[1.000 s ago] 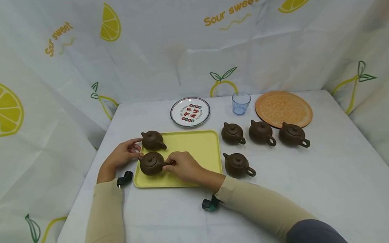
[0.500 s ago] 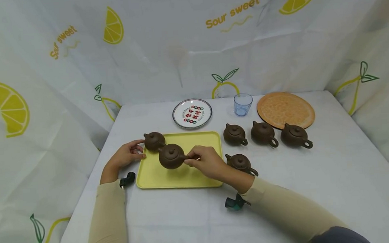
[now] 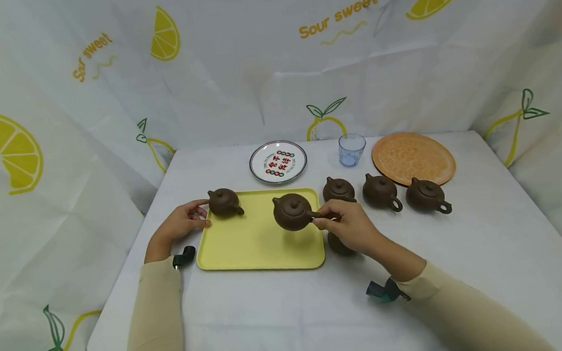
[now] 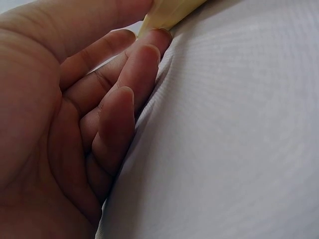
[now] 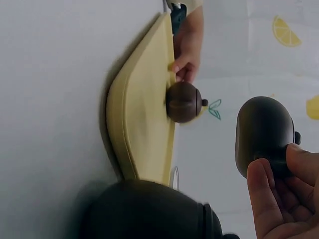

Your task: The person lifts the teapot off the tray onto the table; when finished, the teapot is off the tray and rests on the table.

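Observation:
My right hand (image 3: pixel 354 223) pinches the handle of a dark brown clay teapot (image 3: pixel 293 212), which hangs in the air over the right part of the yellow tray (image 3: pixel 253 247). In the right wrist view this teapot (image 5: pixel 264 129) is well above the tray, its handle between thumb and fingers. My left hand (image 3: pixel 180 223) grips the tray's left rim, thumb over the edge; in the left wrist view its fingers (image 4: pixel 117 112) curl beside the rim, by the white cloth. A second brown teapot (image 3: pixel 222 201) sits at the tray's back left corner, close to my left fingertips.
Right of the tray stand more brown teapots: one (image 3: pixel 337 187) partly behind my right hand, two (image 3: pixel 378 190) (image 3: pixel 424 194) farther right, and another (image 3: pixel 339 244) mostly hidden below the hand. Behind them are a printed plate (image 3: pixel 278 163), a blue glass (image 3: pixel 351 149) and a round brown board (image 3: pixel 412 158).
My right hand has lifted the teapot off the tray's left side and carried it rightward. My left hand stays at the tray's left rim; the other teapots have not moved.

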